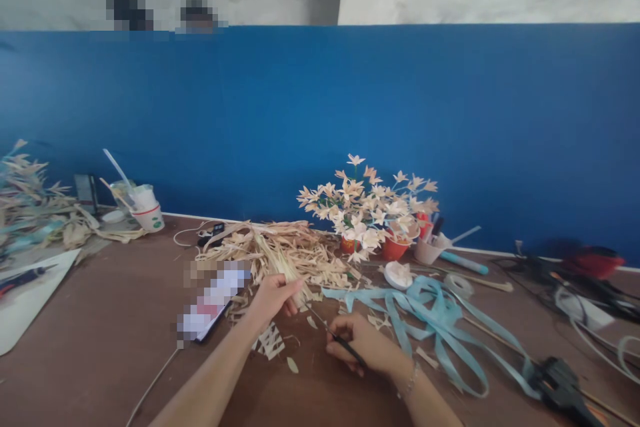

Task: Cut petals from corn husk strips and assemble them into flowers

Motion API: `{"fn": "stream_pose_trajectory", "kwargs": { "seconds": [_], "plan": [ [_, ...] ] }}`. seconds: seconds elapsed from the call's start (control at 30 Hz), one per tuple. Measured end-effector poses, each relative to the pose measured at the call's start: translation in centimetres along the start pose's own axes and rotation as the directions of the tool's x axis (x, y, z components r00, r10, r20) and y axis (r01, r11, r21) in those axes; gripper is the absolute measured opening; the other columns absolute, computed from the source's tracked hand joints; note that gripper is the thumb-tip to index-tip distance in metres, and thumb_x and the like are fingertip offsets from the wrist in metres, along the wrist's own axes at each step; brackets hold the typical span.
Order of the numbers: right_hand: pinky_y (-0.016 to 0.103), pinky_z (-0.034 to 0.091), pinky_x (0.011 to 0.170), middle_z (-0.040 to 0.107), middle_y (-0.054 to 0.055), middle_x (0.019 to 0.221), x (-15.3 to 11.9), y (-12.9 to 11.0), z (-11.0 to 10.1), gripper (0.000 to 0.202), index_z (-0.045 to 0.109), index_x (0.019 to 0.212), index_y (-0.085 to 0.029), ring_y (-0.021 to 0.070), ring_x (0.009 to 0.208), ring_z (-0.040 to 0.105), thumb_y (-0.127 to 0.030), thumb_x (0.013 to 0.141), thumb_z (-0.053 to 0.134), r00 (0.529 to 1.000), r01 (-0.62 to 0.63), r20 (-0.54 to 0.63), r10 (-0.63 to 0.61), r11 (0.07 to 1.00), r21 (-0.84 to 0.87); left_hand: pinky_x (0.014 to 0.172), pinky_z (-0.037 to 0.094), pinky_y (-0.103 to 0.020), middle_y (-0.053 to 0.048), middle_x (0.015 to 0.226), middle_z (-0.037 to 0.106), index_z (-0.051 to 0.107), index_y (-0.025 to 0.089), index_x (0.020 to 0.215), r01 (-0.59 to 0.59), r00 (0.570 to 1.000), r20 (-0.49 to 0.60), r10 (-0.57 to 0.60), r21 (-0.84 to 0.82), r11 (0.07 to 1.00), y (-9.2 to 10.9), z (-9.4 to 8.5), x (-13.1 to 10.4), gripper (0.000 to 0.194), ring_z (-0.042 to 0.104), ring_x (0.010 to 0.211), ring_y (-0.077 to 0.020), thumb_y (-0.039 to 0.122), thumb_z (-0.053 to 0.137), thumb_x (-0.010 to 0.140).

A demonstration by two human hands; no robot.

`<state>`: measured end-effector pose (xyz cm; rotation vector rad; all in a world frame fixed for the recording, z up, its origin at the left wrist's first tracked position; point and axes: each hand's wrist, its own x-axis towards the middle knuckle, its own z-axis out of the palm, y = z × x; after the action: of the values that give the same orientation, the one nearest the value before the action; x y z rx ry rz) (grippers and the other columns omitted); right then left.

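Note:
My left hand [280,295] is closed on a bundle of pale dried husk strips [273,250], which fans out beyond my fingers toward the back. To its right, my right hand [357,343] holds scissors [345,349] with dark handles. Their thin blades point up and left, close to the lower end of the bundle. A heap of dried husks [320,260] lies behind both hands. Small cut pieces [293,365] are scattered on the brown table [280,400] just below them.
A phone [215,303] with a cable lies left of my left hand. Pale flowers [367,207] stand in red pots behind. Blue ribbon [440,313] and a black tool [560,383] lie right, a paper cup [149,217] back left. A blue partition [300,113] closes off the back.

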<state>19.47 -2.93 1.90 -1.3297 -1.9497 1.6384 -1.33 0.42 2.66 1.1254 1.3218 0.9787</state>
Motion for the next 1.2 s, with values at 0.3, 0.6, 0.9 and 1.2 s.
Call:
{"fn": "stream_pose_trajectory", "kwargs": {
  "seconds": [0.3,0.6,0.9,1.2],
  "plan": [
    [0.014,0.032,0.03,0.048,-0.008,0.045,0.1,-0.1,0.2,0.011,0.053,0.07,-0.017,0.0051,0.033,0.04,-0.028,0.067,0.053,1.0,-0.016,-0.006,0.016,1.0,-0.002,0.031,0.032,-0.017,0.004,0.033,0.052,0.049,0.017,0.057,0.034,0.999,0.028,-0.036,0.066,0.997,-0.5,0.0,0.2,0.035,0.05,0.031,-0.01,0.047,0.065,0.066],
    [0.014,0.031,0.03,0.046,-0.008,0.042,0.0,-0.5,0.3,0.011,0.053,0.069,-0.017,0.0052,0.032,0.039,-0.028,0.066,0.054,1.0,-0.013,-0.007,0.013,1.0,0.012,0.031,0.032,-0.017,0.004,0.033,0.051,0.051,0.016,0.059,0.042,0.997,0.061,-0.046,0.067,0.997,-0.1,0.0,-0.1,0.034,0.049,0.031,-0.0096,0.046,0.065,0.066],
    [0.014,0.026,0.029,0.045,-0.008,0.043,0.2,0.2,0.2,0.009,0.054,0.07,-0.017,0.0043,0.031,0.035,-0.026,0.067,0.055,1.0,0.012,0.0,-0.012,1.0,-0.016,0.03,0.029,-0.017,0.003,0.032,0.051,0.05,0.017,0.057,0.026,0.998,0.055,-0.029,0.051,0.998,-0.2,0.0,-0.2,0.035,0.047,0.029,-0.0092,0.046,0.066,0.066],
    [0.014,0.023,0.036,0.044,-0.007,0.048,0.3,0.4,0.1,0.008,0.055,0.064,-0.015,0.0038,0.04,0.033,-0.022,0.068,0.056,0.993,0.1,-0.045,-0.105,0.989,-0.108,0.031,0.031,-0.017,0.003,0.032,0.052,0.052,0.018,0.053,0.015,0.999,0.034,-0.016,0.021,1.0,-0.1,0.1,-0.3,0.033,0.048,0.029,-0.0102,0.043,0.068,0.064]
  ]
}}
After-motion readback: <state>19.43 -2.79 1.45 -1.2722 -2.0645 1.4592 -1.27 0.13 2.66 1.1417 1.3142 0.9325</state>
